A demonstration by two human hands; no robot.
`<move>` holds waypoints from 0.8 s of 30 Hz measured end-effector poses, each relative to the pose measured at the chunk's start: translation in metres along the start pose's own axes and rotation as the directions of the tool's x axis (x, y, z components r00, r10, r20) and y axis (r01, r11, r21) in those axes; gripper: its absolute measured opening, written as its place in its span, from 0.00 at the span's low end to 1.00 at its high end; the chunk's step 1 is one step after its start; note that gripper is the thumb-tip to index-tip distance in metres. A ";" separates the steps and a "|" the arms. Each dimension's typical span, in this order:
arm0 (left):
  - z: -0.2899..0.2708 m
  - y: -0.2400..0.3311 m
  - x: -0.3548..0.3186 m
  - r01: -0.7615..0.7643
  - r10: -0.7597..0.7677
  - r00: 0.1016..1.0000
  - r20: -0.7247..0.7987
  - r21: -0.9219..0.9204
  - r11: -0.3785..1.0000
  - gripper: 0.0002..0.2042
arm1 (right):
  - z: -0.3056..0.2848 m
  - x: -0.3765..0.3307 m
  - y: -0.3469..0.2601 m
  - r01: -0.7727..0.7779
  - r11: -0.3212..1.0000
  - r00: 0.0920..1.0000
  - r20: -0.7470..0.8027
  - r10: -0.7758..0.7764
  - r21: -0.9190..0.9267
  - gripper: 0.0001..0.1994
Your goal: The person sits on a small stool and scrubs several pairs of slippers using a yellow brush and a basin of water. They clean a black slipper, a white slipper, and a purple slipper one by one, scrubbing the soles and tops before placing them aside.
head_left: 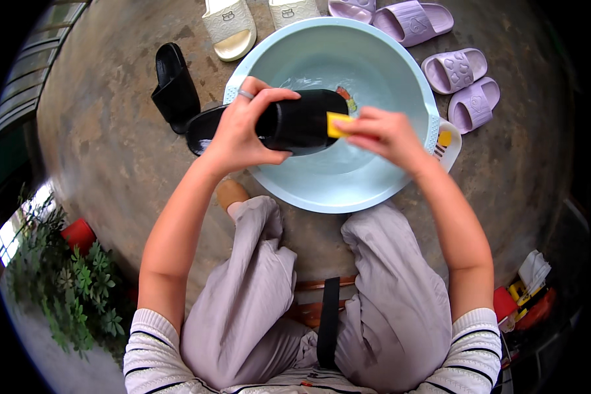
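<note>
My left hand (246, 128) grips a black slide sandal (299, 125) around its middle and holds it tilted over the light blue basin (289, 192). Between the fingers of my right hand (382, 136) is a small yellow block (338, 125), perhaps a sponge or a piece of soap, pressed against the right end of the sandal. My right fingers are slightly blurred. Water (368, 161) shows in the basin below, with a small red and green patch (346, 98) just past the sandal's end. The mate, another black slide (175, 92), stands on the floor at the left.
Beyond the basin lie cream slides (230, 29); several lilac slides (414, 23) curve round its right side. A white slotted dish (448, 148) with a yellow piece sits against the basin's right rim. Potted plants (85, 289) stand at lower left, assorted items (525, 295) at lower right.
</note>
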State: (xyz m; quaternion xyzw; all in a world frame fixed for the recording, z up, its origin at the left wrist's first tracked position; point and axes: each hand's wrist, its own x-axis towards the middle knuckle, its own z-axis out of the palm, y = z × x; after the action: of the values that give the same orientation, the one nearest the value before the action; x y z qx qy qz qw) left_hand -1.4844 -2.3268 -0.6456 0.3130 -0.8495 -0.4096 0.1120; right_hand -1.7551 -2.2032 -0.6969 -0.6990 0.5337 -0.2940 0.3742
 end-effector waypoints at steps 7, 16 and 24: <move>0.014 -0.001 -0.016 -0.014 0.081 0.959 -0.270 0.242 0.970 0.40 | 0.000 -0.026 0.001 -0.349 0.907 0.826 -0.379 0.416 0.236 0.21; 0.090 0.012 0.006 -0.155 0.430 0.825 -0.368 0.583 0.797 0.28 | 0.033 0.018 -0.046 -0.018 0.648 0.817 -0.362 0.448 0.761 0.57; 0.030 0.040 0.000 0.129 -0.053 0.984 -0.170 0.473 0.872 0.44 | 0.055 -0.002 -0.007 -0.103 0.563 0.673 -0.359 0.646 0.820 0.48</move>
State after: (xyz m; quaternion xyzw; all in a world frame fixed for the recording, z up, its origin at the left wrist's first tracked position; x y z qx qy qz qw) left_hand -1.5158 -2.2895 -0.6341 0.4008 -0.8980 -0.1652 0.0752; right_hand -1.7077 -2.1884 -0.7210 -0.1999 0.6019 -0.6056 0.4807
